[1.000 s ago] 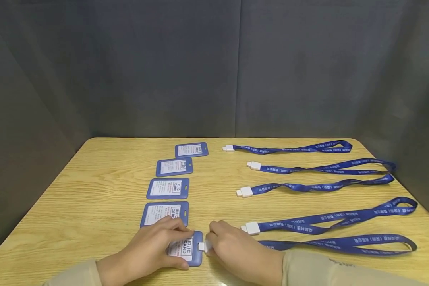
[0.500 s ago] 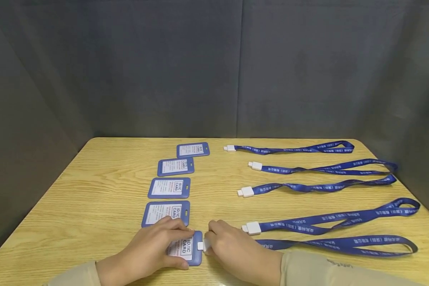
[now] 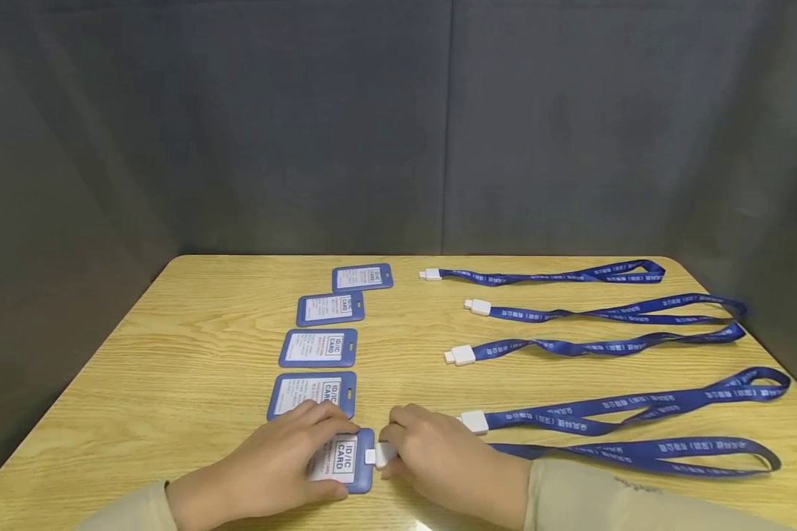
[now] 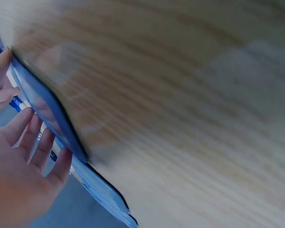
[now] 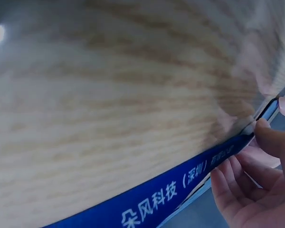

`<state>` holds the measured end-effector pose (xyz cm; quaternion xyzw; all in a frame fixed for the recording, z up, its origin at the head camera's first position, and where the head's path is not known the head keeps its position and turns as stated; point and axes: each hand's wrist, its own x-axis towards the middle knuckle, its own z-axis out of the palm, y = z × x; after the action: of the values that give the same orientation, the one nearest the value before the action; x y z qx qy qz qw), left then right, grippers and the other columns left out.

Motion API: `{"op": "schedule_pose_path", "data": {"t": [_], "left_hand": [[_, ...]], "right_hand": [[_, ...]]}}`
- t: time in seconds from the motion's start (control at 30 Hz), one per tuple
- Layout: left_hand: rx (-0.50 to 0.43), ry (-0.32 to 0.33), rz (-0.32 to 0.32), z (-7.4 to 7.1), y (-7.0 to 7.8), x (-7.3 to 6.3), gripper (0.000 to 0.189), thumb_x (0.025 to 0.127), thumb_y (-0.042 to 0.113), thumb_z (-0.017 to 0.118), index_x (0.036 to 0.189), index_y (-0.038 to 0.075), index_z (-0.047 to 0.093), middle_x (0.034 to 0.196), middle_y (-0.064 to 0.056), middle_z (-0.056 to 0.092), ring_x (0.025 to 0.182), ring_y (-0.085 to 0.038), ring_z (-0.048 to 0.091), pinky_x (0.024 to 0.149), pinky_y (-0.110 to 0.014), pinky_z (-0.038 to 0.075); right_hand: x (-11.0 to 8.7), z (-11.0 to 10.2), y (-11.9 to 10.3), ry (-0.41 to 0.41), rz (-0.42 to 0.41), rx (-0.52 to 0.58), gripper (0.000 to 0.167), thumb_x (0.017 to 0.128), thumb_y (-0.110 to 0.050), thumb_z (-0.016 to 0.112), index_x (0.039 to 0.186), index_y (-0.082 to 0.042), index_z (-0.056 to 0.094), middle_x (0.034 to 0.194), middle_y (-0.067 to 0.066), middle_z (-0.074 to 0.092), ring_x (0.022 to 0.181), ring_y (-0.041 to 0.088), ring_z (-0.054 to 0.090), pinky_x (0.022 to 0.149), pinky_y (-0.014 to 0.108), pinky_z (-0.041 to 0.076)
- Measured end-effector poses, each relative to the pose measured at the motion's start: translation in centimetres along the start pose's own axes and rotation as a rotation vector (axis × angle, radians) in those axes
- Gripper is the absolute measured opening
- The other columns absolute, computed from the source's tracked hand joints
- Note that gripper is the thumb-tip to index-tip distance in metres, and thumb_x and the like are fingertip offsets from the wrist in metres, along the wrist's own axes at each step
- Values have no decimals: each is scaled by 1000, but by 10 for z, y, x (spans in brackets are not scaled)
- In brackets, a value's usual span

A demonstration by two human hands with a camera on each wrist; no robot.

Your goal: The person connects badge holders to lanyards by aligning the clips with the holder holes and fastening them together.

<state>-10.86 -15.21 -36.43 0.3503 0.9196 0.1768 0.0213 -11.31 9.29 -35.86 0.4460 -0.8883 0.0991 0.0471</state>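
One badge (image 3: pixel 347 463), toward seven o'clock on the worktop (image 3: pixel 173 383), long axis nine-to-three, gripped in the fingers of the left hand (image 3: pixel 285 459), its three-o'clock edge meeting a clip (image 3: pixel 382 455) pinched at nine o'clock of the right hand (image 3: pixel 441 459).

Dark cloth walls (image 3: pixel 305 133) around a wood-grain table (image 3: pixel 186 361) suggest a screened-off booth.

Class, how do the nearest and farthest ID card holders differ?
The left hand grips the nearest card holder, partly covering it; the farthest card holder lies untouched. A white lanyard clip meets the nearest's slotted end; the farthest's slot is bare. Both are blue-framed.
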Motion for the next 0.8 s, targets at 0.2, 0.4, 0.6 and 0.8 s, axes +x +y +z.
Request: {"op": "schedule_pose_path", "data": {"t": [0.2,0.4,0.6,0.8], "left_hand": [[-12,-19,-25,-8,2,3,46,88,37,75,127,15,64,124,11,58,115,-11,53,99,-40,48],[0,9,-30,-21,-1,9,35,91,29,72,122,14,66,123,7,61,120,-16,55,100,-44,48],[27,57,-38,-26,-13,14,30,93,25,71,121,16,68,123,4,62,120,-20,56,100,-48,46],[48,58,-53,-26,-27,20,33,93,23,70,125,14,66,127,-1,62,121,-25,56,99,-50,48]], "right_hand": [[-3,-8,3,8,42,18,22,92,-26,72,105,-9,73,96,-5,63,84,6,56,77,21,53],[-12,-17,13,73,52,8,11,92,-16,72,101,-10,73,92,-5,63,81,8,56,73,22,54],[-24,-22,23,127,74,-2,13,87,-12,76,100,-9,73,92,-4,64,81,9,57,72,22,54],[-32,-28,33,132,130,-39,19,84,-12,79,102,-8,73,95,-2,66,87,12,63,77,28,56]]}}
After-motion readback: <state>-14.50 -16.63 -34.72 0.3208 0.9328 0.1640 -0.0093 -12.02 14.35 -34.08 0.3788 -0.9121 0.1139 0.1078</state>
